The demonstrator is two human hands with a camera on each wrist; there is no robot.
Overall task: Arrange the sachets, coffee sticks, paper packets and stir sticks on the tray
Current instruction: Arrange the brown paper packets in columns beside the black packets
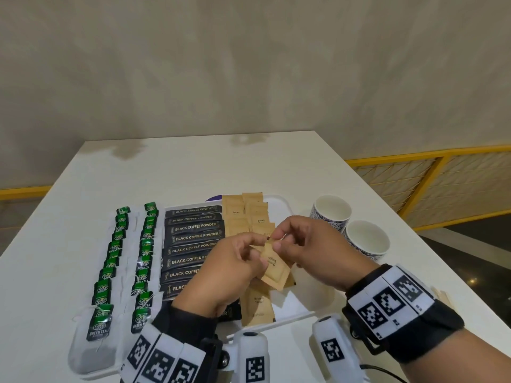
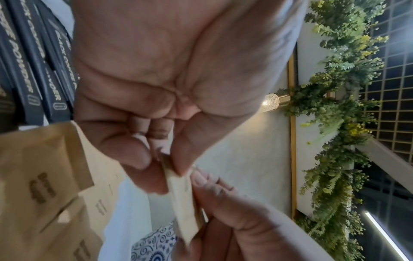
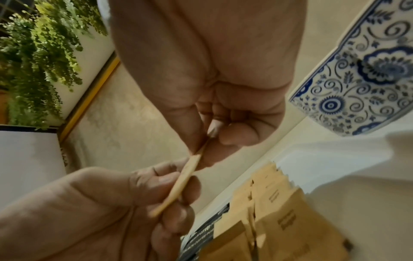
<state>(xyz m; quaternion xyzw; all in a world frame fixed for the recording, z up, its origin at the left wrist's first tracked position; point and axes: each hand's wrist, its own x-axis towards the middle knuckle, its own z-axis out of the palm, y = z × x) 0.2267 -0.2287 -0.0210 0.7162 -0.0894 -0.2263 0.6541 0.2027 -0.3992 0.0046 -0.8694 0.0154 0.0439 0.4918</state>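
Two grips, left hand and right hand, pinching one brown sugar packet above tray; cups standing beside on bench.

White table against beige wall — yellow-framed railing right.

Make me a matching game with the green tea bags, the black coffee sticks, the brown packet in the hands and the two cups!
Things:
1. green tea bags
2. black coffee sticks
3. brown sugar packet
4. cups

Places:
A. pinched between the left hand and right hand
B. on the table, right of the tray
C. two rows at the far left
D. stacked in a column between the tea and the brown packets

Pairs: 1-C, 2-D, 3-A, 4-B
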